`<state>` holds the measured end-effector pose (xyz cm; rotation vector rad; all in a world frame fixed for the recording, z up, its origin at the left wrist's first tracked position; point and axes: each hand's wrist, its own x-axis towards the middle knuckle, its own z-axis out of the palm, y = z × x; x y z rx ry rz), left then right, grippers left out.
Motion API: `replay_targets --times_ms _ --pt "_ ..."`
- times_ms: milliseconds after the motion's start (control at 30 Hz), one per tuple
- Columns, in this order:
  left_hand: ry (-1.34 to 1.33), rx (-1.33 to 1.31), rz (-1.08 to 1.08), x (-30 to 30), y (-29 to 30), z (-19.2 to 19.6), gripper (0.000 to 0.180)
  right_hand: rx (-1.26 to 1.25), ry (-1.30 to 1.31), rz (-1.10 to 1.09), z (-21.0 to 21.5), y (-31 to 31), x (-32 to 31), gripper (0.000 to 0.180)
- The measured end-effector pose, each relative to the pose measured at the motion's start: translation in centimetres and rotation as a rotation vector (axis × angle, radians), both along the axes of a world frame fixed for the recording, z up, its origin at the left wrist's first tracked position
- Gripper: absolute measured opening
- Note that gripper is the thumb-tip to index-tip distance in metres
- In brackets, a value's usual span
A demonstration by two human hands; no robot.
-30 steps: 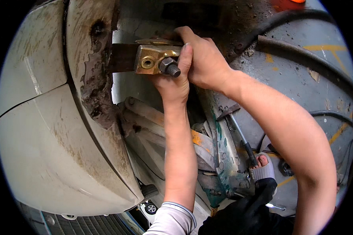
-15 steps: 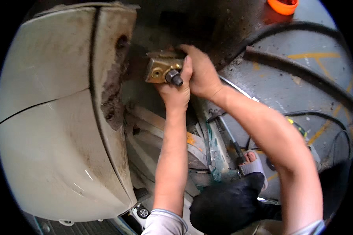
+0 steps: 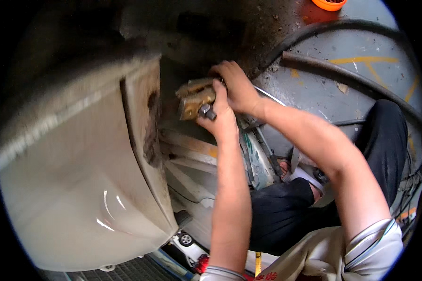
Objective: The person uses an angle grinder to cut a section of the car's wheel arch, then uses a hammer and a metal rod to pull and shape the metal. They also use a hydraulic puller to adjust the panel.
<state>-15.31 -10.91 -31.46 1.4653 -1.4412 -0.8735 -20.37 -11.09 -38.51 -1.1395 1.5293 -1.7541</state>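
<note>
A brass-coloured metal clamp with jaws (image 3: pixel 192 107) is held up beside the rusty edge of a cream car body panel (image 3: pixel 89 187). A dark bolt head (image 3: pixel 207 112) sticks out of its near face. My left hand (image 3: pixel 223 114) is closed around the clamp's lower right side, the thumb pointing up along it. My right hand (image 3: pixel 239 89) grips the clamp's far right end, its fingers curled over the top and partly hidden. Whether the jaws touch the panel is too dark and blurred to tell.
Bare metal car framework (image 3: pixel 192 145) lies below the clamp. Dark hose (image 3: pixel 333 28) and a long rusty bar (image 3: pixel 342 75) rest on the grey floor at right. An orange bowl (image 3: pixel 330 4) stands at the far edge. My bent leg (image 3: pixel 384 140) is at right.
The view has shifted, and more of my legs and shirt shows. Both hands still hold the clamp, which is now tilted differently and shows its jaws more.
</note>
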Motion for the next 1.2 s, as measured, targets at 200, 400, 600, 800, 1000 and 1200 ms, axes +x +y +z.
replay_targets --times_ms 200,400,600,800,1000,1200 --pt "0.042 0.141 0.061 -1.4 1.3 1.3 0.049 0.146 -0.069 0.087 -0.5 -0.1 1.0 0.045" --pt "0.022 0.052 0.048 -2.3 1.6 1.4 0.051 0.175 -0.019 0.366 0.0 0.0 -1.6 0.047" --pt "0.086 0.086 0.154 -2.8 1.1 0.7 0.048 0.183 0.084 0.471 -0.1 -0.8 -3.2 0.052" --pt "0.085 0.086 0.187 -2.8 1.1 0.6 0.05 0.188 0.137 0.564 0.1 -1.0 -3.6 0.058" --pt "0.187 0.1 0.234 -3.9 1.4 0.8 0.055 0.227 0.222 0.717 0.3 -1.3 -5.3 0.067" --pt "0.082 0.052 0.2 -3.6 1.8 1.1 0.056 0.227 0.113 0.496 0.0 -0.1 -3.9 0.056"
